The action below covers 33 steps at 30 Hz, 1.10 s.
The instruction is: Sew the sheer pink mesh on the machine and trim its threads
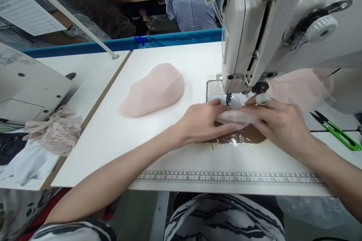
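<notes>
Just in front of the sewing machine's presser foot (228, 99), a small folded piece of sheer pale pink fabric (236, 117) is held between both hands. My left hand (205, 120) pinches its left end, thumb toward me and fingers behind. At the other end, my right hand (278, 120) grips the fabric with its fingers closed, close under the needle area of the sewing machine (240, 37). A larger rounded pale pink fabric piece (157, 90) lies flat on the white table to the left.
More pink fabric (302, 88) lies behind my right hand, near green thread snips (338, 131). A printed ruler (226, 177) runs along the table's front edge. Bundled beige strips (56, 130) sit at left beside another machine (31, 83). Two people are beyond the blue cloth edge (181, 37).
</notes>
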Motion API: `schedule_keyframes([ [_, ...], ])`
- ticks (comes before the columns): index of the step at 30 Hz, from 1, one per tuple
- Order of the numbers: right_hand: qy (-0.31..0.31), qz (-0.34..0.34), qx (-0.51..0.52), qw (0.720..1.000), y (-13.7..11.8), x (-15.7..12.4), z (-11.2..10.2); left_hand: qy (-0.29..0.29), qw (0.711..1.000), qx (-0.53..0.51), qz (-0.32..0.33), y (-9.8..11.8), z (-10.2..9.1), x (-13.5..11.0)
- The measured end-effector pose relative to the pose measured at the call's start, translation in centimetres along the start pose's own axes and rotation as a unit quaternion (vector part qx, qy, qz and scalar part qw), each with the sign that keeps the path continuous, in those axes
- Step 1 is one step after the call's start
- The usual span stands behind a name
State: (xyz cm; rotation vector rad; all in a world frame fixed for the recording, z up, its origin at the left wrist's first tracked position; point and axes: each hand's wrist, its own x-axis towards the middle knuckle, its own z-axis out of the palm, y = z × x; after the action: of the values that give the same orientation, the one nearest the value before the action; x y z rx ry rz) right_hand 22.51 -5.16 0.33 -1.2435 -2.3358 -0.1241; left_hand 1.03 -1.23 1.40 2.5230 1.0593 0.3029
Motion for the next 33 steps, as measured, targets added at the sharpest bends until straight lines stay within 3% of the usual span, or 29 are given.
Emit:
schedule_keyframes([
  [2,0.02,0.029,0.016,0.999,0.2,0.3,0.1,-0.03,0.999,0.02,0.003,-0.7,-0.2,0.8],
  [6,0.011,0.085,0.036,0.996,0.0,0.8,0.2,-0.032,0.999,-0.025,0.002,-1.5,-0.5,1.8],
  [11,-0.007,0.085,0.052,0.995,-0.1,0.8,0.4,-0.039,0.991,-0.124,0.011,-1.4,-1.1,1.6],
  [14,-0.04,0.064,0.066,0.995,-0.2,0.5,0.2,-0.03,0.99,-0.131,0.033,-1.3,-0.8,0.7],
  [19,-0.09,-0.047,0.053,0.993,-1.0,0.2,-0.4,0.066,0.987,0.046,0.14,-1.0,1.6,-1.4],
  [23,-0.098,-0.092,0.028,0.991,-1.5,-0.2,-0.2,0.146,0.937,0.211,0.238,-0.4,3.0,-2.7],
  [25,-0.095,-0.097,0.028,0.99,-1.6,-0.3,-0.1,0.166,0.922,0.248,0.248,0.0,3.1,-3.2],
  [33,-0.081,-0.109,0.026,0.99,-1.9,-0.1,-0.1,0.124,0.928,0.274,0.221,0.2,3.5,-4.5],
])
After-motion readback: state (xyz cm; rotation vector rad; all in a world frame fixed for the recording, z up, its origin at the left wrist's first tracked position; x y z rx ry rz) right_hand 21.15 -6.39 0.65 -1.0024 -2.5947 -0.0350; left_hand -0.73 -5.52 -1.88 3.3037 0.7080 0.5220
